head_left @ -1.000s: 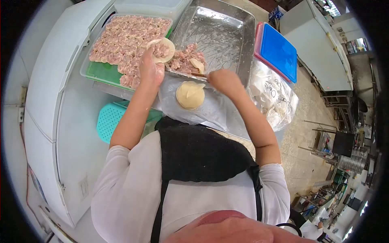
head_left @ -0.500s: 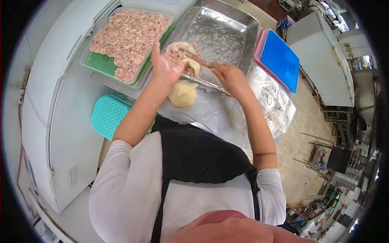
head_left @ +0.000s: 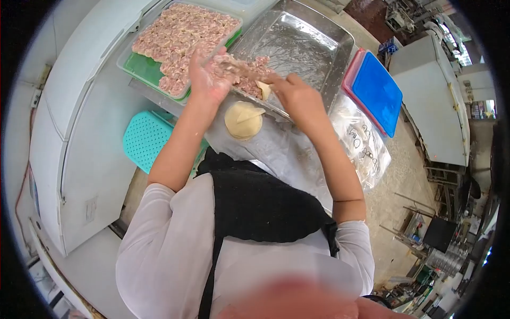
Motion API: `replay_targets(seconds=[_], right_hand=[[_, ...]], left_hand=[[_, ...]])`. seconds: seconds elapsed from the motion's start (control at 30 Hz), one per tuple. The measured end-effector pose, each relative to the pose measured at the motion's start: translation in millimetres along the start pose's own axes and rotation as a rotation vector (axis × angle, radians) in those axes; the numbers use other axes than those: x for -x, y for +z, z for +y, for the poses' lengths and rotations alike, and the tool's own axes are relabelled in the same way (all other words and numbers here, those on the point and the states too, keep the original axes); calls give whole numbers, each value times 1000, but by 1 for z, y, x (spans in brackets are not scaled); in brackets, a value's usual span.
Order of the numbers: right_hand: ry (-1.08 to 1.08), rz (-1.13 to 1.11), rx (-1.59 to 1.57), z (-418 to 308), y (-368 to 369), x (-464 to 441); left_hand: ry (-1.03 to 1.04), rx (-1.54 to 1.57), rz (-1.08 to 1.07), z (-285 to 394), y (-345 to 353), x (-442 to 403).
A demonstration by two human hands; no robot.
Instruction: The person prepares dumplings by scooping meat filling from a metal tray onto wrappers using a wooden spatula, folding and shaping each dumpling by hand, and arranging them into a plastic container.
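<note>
My left hand (head_left: 209, 80) is palm up, fingers curled around a dumpling wrapper with minced meat; the wrapper is mostly hidden and blurred. In my right hand (head_left: 302, 102) is a flat wooden stick (head_left: 254, 72), its far end smeared by motion at the left palm. Below both hands, ground meat filling (head_left: 248, 85) lies in the near left corner of a metal tray (head_left: 303, 40), with a pale wrapper piece (head_left: 264, 90) beside it. A stack of round dumpling wrappers (head_left: 243, 121) sits on the plastic sheet just in front of the tray.
Rows of filled dumplings (head_left: 186, 32) cover much of a green-based plastic container (head_left: 143, 72) at the left. A blue lid (head_left: 377, 93) and a marked plastic bag (head_left: 361, 143) lie right of the tray. A turquoise perforated basket (head_left: 146, 139) stands lower left, beside a white freezer (head_left: 90, 154).
My left hand has turned and closed more around the wrapper, drawing it toward the left. The stick has followed to the palm. The whole view has shifted slightly.
</note>
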State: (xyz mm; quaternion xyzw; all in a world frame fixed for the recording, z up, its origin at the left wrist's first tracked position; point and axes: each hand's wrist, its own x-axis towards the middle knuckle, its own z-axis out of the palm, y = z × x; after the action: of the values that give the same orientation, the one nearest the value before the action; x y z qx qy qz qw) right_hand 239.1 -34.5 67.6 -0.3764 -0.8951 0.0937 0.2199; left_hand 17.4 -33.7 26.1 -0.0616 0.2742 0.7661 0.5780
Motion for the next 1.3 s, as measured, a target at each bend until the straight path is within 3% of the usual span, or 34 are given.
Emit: replay_targets(seconds=[0.13,0.2,0.27,0.33,0.4,0.47,0.53,0.57,0.63,0.67,0.73,0.77,0.8,0.87,0.9,0.97,1.13,1.2,1.27,1.3], right_hand=[[138,-124,-38,34,8,-8],[140,-242,27,50,32,-17],[109,-247,191,56,69,-23],[96,-264,167,47,92,-17],[80,-279,145,49,94,-13],[194,-301,-273,62,79,0],[288,-311,-442,68,61,11],[379,-324,-616,70,52,16],[390,-262,-678,70,26,18],[409,-198,-744,65,12,18],[309,-122,-692,42,-16,17],[183,-44,-561,29,-25,17],[59,31,-428,22,-29,17],[30,3,-406,24,-23,20],[-1,-27,-391,24,-20,20],[-13,-63,-339,37,-29,16],[73,-117,-257,27,-64,18],[-70,-119,-388,14,-42,19],[-47,-147,-444,9,-37,16],[-26,-151,-335,11,-42,10]], left_hand=[[-27,-81,-247,41,-14,9],[161,-530,-351,53,-15,20],[214,-670,-409,62,-20,24],[479,-1073,-402,67,-19,25],[576,-1212,-439,72,-25,17],[665,-1346,-479,70,-26,15],[745,-1516,-541,63,-20,19],[752,-1511,-541,58,-15,25],[566,-1615,-548,47,3,39],[571,-1613,-551,40,7,37],[800,-1613,-867,30,11,29],[579,-1582,-914,28,14,26],[579,-1577,-921,25,17,29],[335,-1519,-943,23,25,37],[336,-1517,-947,23,25,33],[630,-1775,-1212,26,23,21],[508,-1613,-1206,33,29,36],[454,-1551,-1222,39,31,36],[733,-1462,-1412,42,25,28],[740,-1456,-1414,44,22,25]])
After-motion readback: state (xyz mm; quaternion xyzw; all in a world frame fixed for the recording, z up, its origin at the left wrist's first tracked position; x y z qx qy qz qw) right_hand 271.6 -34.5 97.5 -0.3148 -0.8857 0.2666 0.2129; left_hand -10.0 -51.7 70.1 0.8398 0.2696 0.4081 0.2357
